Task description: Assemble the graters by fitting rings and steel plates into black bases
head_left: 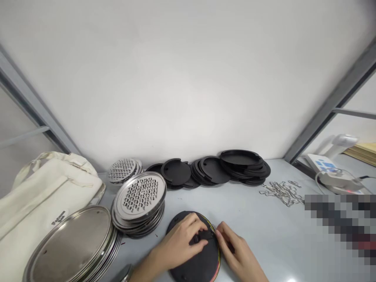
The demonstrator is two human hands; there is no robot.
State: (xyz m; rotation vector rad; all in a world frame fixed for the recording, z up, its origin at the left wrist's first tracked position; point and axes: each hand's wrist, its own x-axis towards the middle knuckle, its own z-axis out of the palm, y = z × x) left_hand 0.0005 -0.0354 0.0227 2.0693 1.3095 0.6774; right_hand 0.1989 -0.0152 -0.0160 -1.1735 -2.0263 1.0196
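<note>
A round black disc [192,266] lies flat on the table in front of me, with a thin yellow and red edge showing along its right side. Over its middle is my left hand [186,239], thumb and fingers curled around a small black piece [205,235] on top of the disc. My right hand [236,250] meets the disc's right edge, its thumb and index finger pinched together. Whatever lies between those right fingertips is hidden or too small to name.
On the left are a stack of round metal plates [70,246], round grater plates [141,196] and a cream canvas bag [53,192]. Black round lids [241,158] line the wall. Metal clips [283,192] lie in a heap at right, near a white device [331,168].
</note>
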